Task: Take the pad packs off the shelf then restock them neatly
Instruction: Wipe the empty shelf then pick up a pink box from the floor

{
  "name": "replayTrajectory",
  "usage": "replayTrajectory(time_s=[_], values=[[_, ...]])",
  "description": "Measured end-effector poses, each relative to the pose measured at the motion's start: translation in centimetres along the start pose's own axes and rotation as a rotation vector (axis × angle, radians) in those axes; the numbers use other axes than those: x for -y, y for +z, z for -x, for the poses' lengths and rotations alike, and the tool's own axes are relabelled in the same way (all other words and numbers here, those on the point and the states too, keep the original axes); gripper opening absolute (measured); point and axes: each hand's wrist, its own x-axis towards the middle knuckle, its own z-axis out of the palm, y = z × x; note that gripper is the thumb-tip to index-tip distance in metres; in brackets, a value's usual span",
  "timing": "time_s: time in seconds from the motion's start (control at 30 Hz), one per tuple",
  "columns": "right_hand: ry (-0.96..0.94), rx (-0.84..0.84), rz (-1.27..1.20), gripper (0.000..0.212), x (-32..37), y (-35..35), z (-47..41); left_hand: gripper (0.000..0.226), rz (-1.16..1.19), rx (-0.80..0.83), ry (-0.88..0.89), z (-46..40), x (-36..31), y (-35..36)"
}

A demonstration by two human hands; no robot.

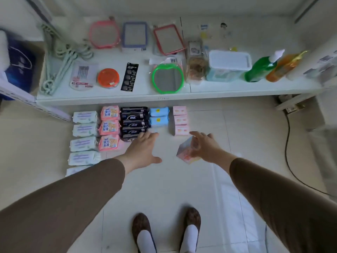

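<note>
Pale tiled floor (pixel 182 189) below a white shelf (pixel 164 99), pad packs (pixel 109 128) lined in rows on the floor, left hand (pixel 144 150) spread flat, holding nothing, right hand (pixel 204 147) gripping a pink pack (pixel 186 152) beside the rows

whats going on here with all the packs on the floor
A person in brown sleeves stands over rows of pad packs laid on the tiled floor below a white shelf. The right hand holds a small pale pink box-shaped pack in its grip, near a column of three matching pink packs. The left hand reaches open-fingered toward the black packs. White-and-purple packs, pink bear-print packs and blue packs lie in their own columns.
</note>
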Motion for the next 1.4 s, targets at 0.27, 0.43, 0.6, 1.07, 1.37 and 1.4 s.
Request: replayTrajectory(time_s=[0.27,0.43,0.6,1.07,1.37,1.4], values=[[-0.01,-0.122,-0.059,0.062,-7.9,9.5,-9.9,0.09,-0.048,-0.013,0.034,-8.9,2.0,11.2],[-0.05,-0.169,-0.074,0.056,-11.3,14.1,-15.1,0.081,-0.081,-0.044,0.051,-14.1,3.0,16.9],[-0.057,-0.219,-0.043,0.057,-13.6,17.7,-19.8,0.08,-0.115,-0.08,0.058,-18.0,4.2,20.8],[-0.066,-0.39,-0.096,0.06,-15.8,20.5,-24.2,0.074,-0.128,-0.126,0.087,-21.9,5.9,24.2],[-0.026,-0.403,-0.089,0.061,-15.6,20.4,-25.5,0.074,-0.131,-0.141,0.095,-22.8,6.3,24.5],[-0.024,-0.405,-0.089,0.063,-15.6,20.4,-25.5,0.073,-0.132,-0.145,0.094,-22.8,6.4,24.5]])
